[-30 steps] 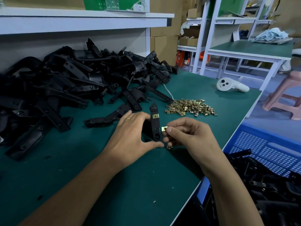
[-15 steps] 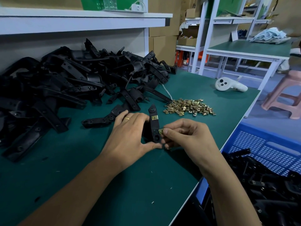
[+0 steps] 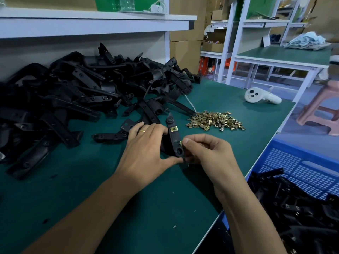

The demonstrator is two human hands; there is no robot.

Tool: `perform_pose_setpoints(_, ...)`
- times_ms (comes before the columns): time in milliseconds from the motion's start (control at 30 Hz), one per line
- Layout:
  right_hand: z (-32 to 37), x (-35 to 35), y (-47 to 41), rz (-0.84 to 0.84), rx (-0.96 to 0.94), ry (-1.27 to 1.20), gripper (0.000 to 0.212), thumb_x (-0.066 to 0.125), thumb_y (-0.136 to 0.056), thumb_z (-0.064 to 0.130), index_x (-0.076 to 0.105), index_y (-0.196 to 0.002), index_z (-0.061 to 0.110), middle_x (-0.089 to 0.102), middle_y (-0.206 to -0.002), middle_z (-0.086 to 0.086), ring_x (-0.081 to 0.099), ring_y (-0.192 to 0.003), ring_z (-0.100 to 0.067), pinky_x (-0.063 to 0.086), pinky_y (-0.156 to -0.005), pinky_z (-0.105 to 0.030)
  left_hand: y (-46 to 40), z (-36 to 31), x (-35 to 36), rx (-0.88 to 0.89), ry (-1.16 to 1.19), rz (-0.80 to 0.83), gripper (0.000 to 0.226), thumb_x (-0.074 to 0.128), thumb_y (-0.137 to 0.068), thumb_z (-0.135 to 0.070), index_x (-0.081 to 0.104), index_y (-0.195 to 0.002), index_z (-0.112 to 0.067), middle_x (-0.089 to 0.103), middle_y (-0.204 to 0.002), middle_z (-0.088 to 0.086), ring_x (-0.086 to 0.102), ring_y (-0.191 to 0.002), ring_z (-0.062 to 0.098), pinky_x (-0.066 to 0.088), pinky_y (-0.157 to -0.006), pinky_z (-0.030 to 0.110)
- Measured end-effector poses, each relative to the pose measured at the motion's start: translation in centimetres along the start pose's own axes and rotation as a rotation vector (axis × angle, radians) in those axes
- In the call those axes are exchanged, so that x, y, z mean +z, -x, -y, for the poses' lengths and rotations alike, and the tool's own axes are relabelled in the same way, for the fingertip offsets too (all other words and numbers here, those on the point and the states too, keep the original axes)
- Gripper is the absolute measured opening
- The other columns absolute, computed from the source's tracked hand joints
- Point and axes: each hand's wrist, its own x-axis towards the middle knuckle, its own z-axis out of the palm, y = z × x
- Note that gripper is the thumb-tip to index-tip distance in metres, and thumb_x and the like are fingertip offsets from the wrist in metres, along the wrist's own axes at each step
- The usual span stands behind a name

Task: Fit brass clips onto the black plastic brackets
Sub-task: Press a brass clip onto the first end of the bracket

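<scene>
- Black plastic bracket stands on the green surface, gripped by the left hand.
- Right hand pinches a brass clip against the bracket's right edge.
- Loose clips lie far right.

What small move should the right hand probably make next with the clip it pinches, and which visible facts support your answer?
Probably push the clip sideways onto the bracket edge until it seats. The right hand pinches it against the lower right edge, the left hand steadies the bracket, and one fitted clip already sits higher up.
</scene>
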Motion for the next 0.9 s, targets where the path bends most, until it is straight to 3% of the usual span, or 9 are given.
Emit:
perform_pose_setpoints(200, 0.12, -0.17, -0.04, -0.039, 0.035, -0.044, 0.006, 0.075, -0.091, 0.010, 0.078, -0.090, 0.004, 0.074, -0.074, -0.012, 0.064, -0.061, -0.018, 0.057, -0.062, -0.027, 0.01, -0.28, -0.22, 0.005, 0.003, -0.002, 0.060, 0.066, -0.071, -0.078, 0.034, -0.105, -0.040, 0.049, -0.102, -0.022, 0.040, -0.110, 0.002, 0.016, -0.118, 0.030)
perform_pose_setpoints(333, 0.10, 0.26, 0.10, -0.065, 0.009, 0.003, 0.005, 0.077, -0.089, 0.010, 0.078, -0.089, 0.005, 0.075, -0.077, -0.015, 0.065, -0.060, -0.016, 0.056, -0.058, -0.022, 0.15, -0.29, -0.24, 0.009, -0.013, -0.034, 0.061, 0.072, -0.070, -0.071, 0.048, -0.108, -0.030, 0.048, -0.102, -0.020, 0.036, -0.111, 0.005, 0.013, -0.113, 0.027)
perform_pose_setpoints(533, -0.14, 0.71, 0.45, -0.099, -0.043, 0.034, 0.006, 0.081, -0.087, 0.014, 0.079, -0.085, 0.009, 0.077, -0.077, -0.012, 0.068, -0.060, -0.017, 0.056, -0.056, -0.022, 0.05, -0.13, -0.29, -0.017, -0.046, 0.027, 0.058, 0.066, -0.074, -0.072, 0.045, -0.110, -0.031, 0.052, -0.103, -0.018, 0.049, -0.108, 0.008, 0.020, -0.122, 0.036)
perform_pose_setpoints(733, -0.24, 0.65, 0.56, -0.020, -0.027, 0.044, 0.007, 0.077, -0.091, 0.014, 0.080, -0.097, 0.012, 0.080, -0.086, -0.007, 0.078, -0.082, -0.027, 0.064, -0.074, -0.035, -0.06, 0.04, -0.40, -0.054, -0.078, 0.012, 0.057, 0.066, -0.073, -0.072, 0.045, -0.105, -0.030, 0.053, -0.099, -0.017, 0.055, -0.104, 0.011, 0.023, -0.121, 0.039)
perform_pose_setpoints(900, -0.26, 0.65, 0.63, 0.006, -0.018, 0.054, 0.012, 0.079, -0.089, 0.011, 0.080, -0.100, 0.012, 0.080, -0.088, -0.006, 0.078, -0.088, -0.029, 0.065, -0.080, -0.040, 0.09, 0.17, -0.33, -0.053, -0.105, 0.024, 0.055, 0.074, -0.075, -0.065, 0.045, -0.105, -0.030, 0.055, -0.100, -0.017, 0.055, -0.107, 0.011, 0.022, -0.121, 0.041)
